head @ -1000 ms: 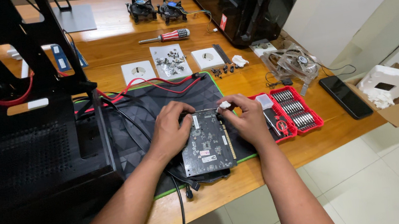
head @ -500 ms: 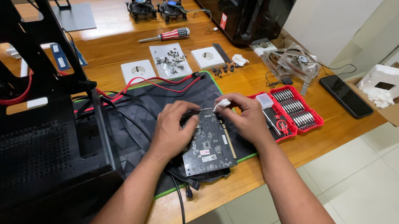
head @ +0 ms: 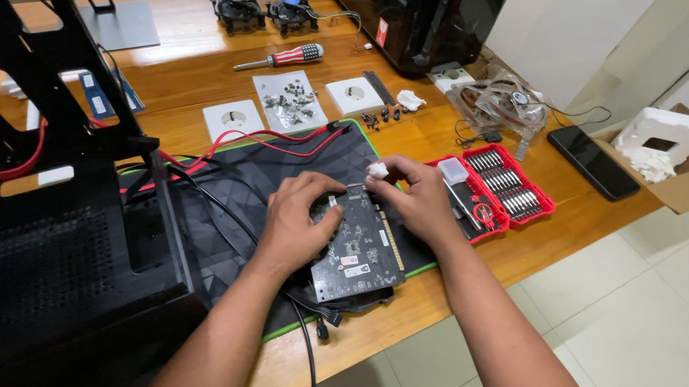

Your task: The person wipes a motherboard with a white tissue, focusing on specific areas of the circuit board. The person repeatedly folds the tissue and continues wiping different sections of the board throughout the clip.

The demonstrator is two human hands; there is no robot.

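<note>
We see the circuit board [head: 355,243] lying flat on the dark mat [head: 229,191], its long axis running from the near edge of the surface [head: 195,71] away from us, tilted slightly to the right. Our left hand [head: 299,221] presses down on the board's left half, fingers curled over its far left corner. Our right hand [head: 416,197] rests against the board's right long edge and pinches a small white wad [head: 377,170] at the far right corner. Both hands touch the board, one on each side. The red bit case [head: 495,191] lies just to the right of our right hand.
</note>
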